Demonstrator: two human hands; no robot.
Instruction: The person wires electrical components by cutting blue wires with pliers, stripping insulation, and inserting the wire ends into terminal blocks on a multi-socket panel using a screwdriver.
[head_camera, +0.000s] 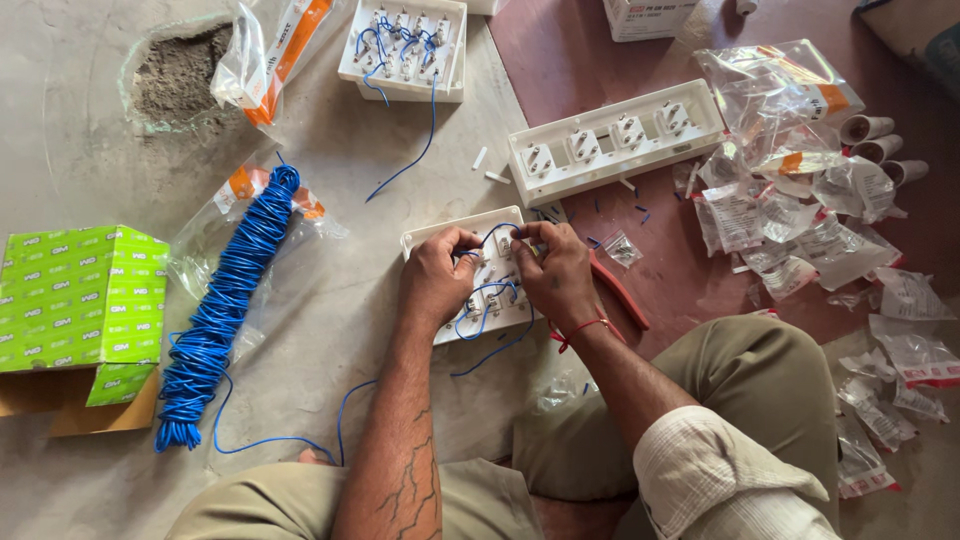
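Head view looks straight down at a person seated on the floor, knees bent, both hands working over a white switch plate (470, 275) that lies back-side up between them. Left hand (436, 275) rests on the near-left part of the plate with its fingers curled in, thumb and forefinger pinched on a short blue wire (490, 300) that loops across the plate's terminals. Right hand (556, 270) sits just beside it, touching the plate's right edge, its fingers also bent and closed on the same run of wire near the top; a red thread is tied round that wrist. Whether either hand also holds a small tool, the view does not show. A red-handled pair of pliers (622, 292) lies on the floor just right of the right hand, partly hidden beneath it. Beyond the hands stands a long white plate with four sockets (612, 140), face up, and farther off to the left another white plate already strung with blue wires (405, 48), one wire trailing down toward the hands. A thick coil of blue wire (222, 310) lies on clear plastic wrap well to the left, its loose end running under the left forearm. A green carton (80, 300) sits at the far left, and many empty clear packets (800, 200) are scattered at the right.
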